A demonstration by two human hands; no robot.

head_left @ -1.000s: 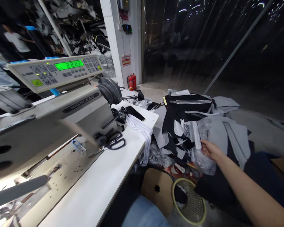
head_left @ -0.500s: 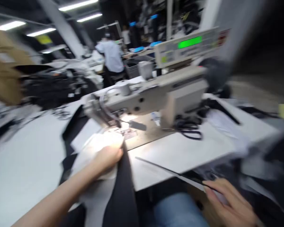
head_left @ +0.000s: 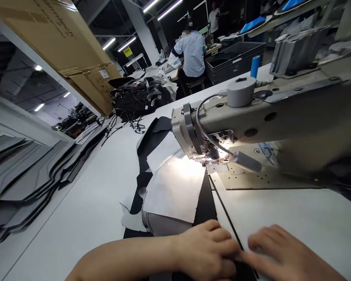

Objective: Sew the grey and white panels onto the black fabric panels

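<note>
My left hand (head_left: 209, 249) lies at the near edge of the machine table, its fingers curled closed on a black fabric piece (head_left: 206, 203). Close to its fingertips is my right hand (head_left: 283, 253), slightly blurred, with thumb and fingers apart. A thin black cord (head_left: 226, 210) runs from the presser foot down between both hands. White-grey fabric panels (head_left: 172, 191) lie layered over the black fabric, left of the needle. The sewing machine (head_left: 236, 121) stands over them, its lamp (head_left: 245, 160) lighting the needle area. What lies beneath my left palm is hidden.
Stacked grey and black cut pieces (head_left: 32, 171) lie along the left. A dark fabric pile (head_left: 143, 97) sits behind the table, by a cardboard box (head_left: 61, 43). Farther back a person (head_left: 193, 52) sits beside a grey crate (head_left: 234, 58). Blue-handled snips (head_left: 267, 152) rest under the machine arm.
The view has swung left and closer to the machine. My right hand has come from the far right, where it held the cord's end, to beside my left hand. My left hand has moved nearer me.
</note>
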